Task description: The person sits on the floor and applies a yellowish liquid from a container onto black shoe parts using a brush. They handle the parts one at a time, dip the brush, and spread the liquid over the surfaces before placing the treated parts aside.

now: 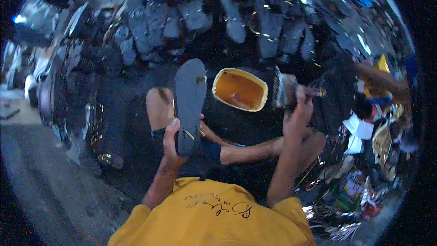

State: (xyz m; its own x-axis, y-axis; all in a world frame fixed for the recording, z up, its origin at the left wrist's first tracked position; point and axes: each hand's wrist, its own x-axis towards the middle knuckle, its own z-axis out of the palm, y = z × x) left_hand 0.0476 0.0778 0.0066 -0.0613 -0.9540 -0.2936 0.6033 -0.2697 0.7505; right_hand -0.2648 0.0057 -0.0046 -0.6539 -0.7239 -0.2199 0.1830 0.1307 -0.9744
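My left hand grips a grey shoe sole near its lower end and holds it upright. Short yellowish strips stick out from the sole's surface, one near the top and others lower down. In my right hand is a wide brush, its bristles pointing left toward a pale yellow tub. An orange-brown liquid lies inside the tub, which sits between my two hands. The brush is apart from both tub and sole.
Several grey soles lie spread beyond a dark surface at the back. Another person's arm reaches in from the right. Scraps, white paper and packaging are heaped at the right. My bent leg is below the tub.
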